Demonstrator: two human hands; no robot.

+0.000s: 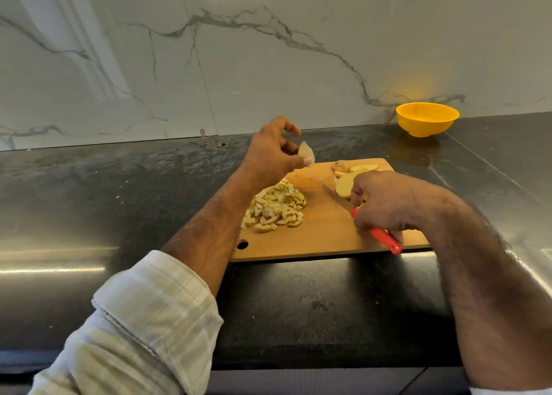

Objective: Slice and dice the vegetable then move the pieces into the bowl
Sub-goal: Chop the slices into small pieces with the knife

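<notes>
While cutting board: its near edge meets the dark counter's front
Left hand: pinches a slice above the far-left corner
Right hand: grips red knife — more slices just beyond
Diced pile: board's left
Bowl: far right — well apart

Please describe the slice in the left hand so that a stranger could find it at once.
On the wooden board, look above its far left corner. The left hand pinches one pale slice in the air. The other slices lie flat by the right hand.
</notes>
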